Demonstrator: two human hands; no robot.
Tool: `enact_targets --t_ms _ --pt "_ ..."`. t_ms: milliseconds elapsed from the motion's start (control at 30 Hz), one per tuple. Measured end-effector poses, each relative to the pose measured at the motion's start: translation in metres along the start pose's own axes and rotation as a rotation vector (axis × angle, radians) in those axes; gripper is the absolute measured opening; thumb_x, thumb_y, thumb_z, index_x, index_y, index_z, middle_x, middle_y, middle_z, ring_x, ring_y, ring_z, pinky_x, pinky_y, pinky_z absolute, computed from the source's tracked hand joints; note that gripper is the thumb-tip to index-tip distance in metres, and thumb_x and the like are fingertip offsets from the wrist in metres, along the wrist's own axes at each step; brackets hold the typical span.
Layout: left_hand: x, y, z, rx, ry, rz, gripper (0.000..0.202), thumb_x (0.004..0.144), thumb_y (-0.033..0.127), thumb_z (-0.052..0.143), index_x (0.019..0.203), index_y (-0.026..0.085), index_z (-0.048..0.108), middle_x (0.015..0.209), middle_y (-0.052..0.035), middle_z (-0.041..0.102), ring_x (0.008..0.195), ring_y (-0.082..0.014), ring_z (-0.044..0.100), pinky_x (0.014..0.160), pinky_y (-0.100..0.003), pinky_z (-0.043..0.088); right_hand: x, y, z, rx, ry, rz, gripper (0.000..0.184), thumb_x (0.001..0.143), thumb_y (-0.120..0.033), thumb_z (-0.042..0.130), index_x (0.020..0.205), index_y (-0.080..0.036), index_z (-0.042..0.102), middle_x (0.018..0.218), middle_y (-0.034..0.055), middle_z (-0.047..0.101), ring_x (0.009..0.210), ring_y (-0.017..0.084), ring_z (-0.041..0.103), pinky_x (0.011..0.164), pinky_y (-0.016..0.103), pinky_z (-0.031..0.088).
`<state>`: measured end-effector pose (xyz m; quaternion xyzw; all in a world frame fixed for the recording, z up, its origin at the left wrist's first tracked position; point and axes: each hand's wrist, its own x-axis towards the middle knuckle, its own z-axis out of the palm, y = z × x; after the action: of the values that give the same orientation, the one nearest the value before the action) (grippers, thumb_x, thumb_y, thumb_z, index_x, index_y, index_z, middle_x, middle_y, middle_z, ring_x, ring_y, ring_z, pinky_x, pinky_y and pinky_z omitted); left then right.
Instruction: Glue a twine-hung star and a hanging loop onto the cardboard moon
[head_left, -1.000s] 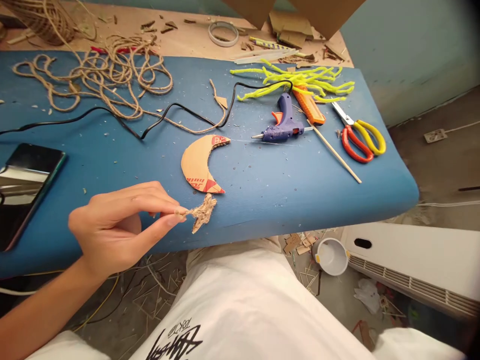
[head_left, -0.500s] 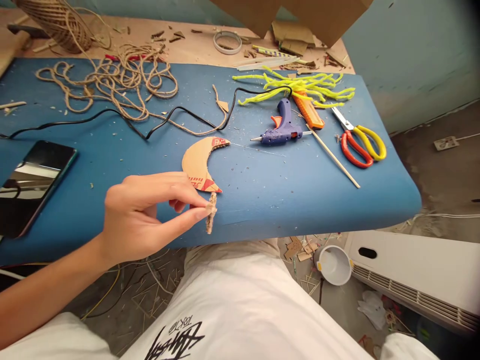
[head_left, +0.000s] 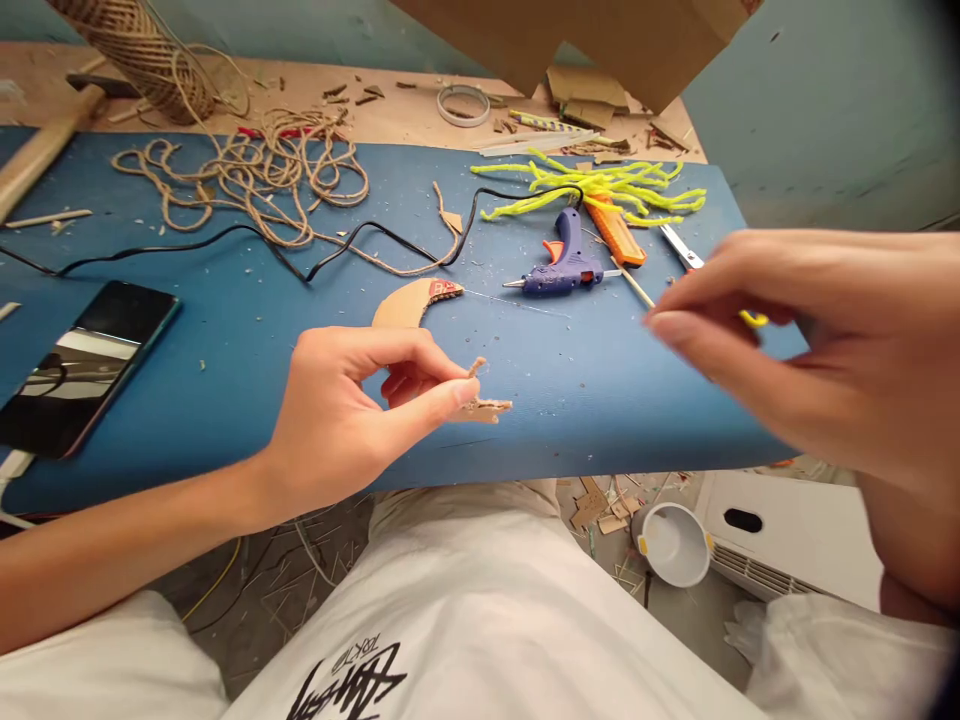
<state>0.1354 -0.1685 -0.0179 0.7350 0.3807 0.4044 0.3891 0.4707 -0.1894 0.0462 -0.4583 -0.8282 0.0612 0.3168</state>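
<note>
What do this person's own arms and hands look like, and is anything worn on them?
The left hand and right hand are bare: no glove, ring, watch or sleeve shows, though the right is motion-blurred. The white top carries black lettering.

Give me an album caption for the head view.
Left hand pinches a cardboard scrap; the blurred right hand partly hides the scissors.

Bright — glare on phone (head_left: 91,362) — blurry right hand (head_left: 814,345)
</note>
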Motion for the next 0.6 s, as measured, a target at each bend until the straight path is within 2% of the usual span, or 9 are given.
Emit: enact_targets --t_ms 33,167,233,300,467,600 --pt "0.001 0.0 0.002 0.001 0.011 0.005 0.02 0.096 0.024 0.091 0.077 0.027 0.085 0.067 0.0029 0.076 0.057 -0.0124 0.059 0.052 -0.03 0.043 0.004 -0.002 0.017 -0.015 -0.065 -0.026 0.013 0.107 -0.022 0.082 0.095 -0.027 0.079 0.077 -0.0021 0.07 0.063 0.012 0.053 0.065 0.038 0.044" --pt "0.006 -0.007 0.008 0.013 0.053 0.01 0.022 0.094 0.024 0.093 0.073 0.024 0.085 0.064 0.0038 0.075 0.054 -0.01 0.055 0.051 -0.028 0.04 0.018 0.006 0.088 0.095 -0.087 -0.002 0.016 0.107 -0.025 0.072 0.092 -0.023 0.074 0.078 -0.0019 0.072 0.063 0.012 0.053 0.069 0.034 0.044" --pt "0.012 -0.014 0.01 0.0 0.067 0.004 0.021 0.094 0.024 0.092 0.074 0.024 0.086 0.064 0.0038 0.076 0.053 -0.0096 0.054 0.049 -0.028 0.039 0.024 0.012 0.11 0.155 -0.095 0.008 0.015 0.107 -0.025 0.068 0.092 -0.022 0.073 0.078 -0.0016 0.072 0.063 0.012 0.053 0.07 0.033 0.043" --pt "0.018 -0.022 0.011 -0.001 0.069 0.0 0.019 0.095 0.026 0.092 0.076 0.025 0.087 0.064 0.0037 0.076 0.052 -0.0101 0.054 0.049 -0.028 0.039 0.031 0.015 0.118 0.179 -0.093 0.022 0.014 0.107 -0.024 0.068 0.094 -0.022 0.073 0.078 -0.0016 0.071 0.064 0.013 0.053 0.072 0.033 0.043" --pt "0.034 -0.04 0.006 0.065 0.075 0.042 0.022 0.097 0.027 0.091 0.076 0.024 0.084 0.061 0.0059 0.07 0.052 -0.01 0.052 0.059 -0.032 0.052 0.051 0.016 0.111 0.181 -0.106 0.095 0.01 0.105 -0.023 0.07 0.097 -0.024 0.075 0.081 -0.0004 0.072 0.069 0.015 0.054 0.075 0.036 0.043" --pt "0.048 -0.05 0.005 0.002 0.083 0.012 0.016 0.094 0.029 0.092 0.079 0.025 0.087 0.069 0.0029 0.078 0.052 -0.0112 0.059 0.05 -0.03 0.046 0.058 0.022 0.113 0.248 -0.248 0.094 0.013 0.097 -0.021 0.07 0.097 -0.021 0.083 0.084 -0.0001 0.076 0.069 0.014 0.053 0.072 0.034 0.04"
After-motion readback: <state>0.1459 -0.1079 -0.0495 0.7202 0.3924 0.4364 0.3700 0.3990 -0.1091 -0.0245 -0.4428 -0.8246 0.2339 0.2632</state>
